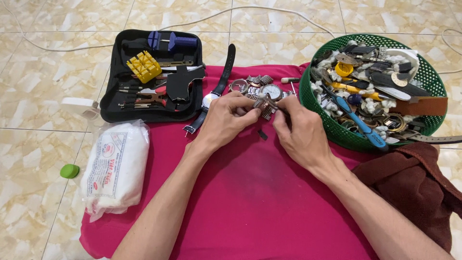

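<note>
Nearest you, one white bag of cotton [115, 166] and one green cap [70, 171]; on the pink cloth [250, 192] your left hand [226, 118] and right hand [298, 127] both pinch one silvery metal watch band [264, 107], links glinting, above one small dark piece [262, 135]; beyond, one black tool case [154, 72] and one green basket [430, 82].

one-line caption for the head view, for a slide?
Both hands, left hand and right hand, pinch a metal watch bracelet over a pink cloth, between tool kit and green basket.
</note>
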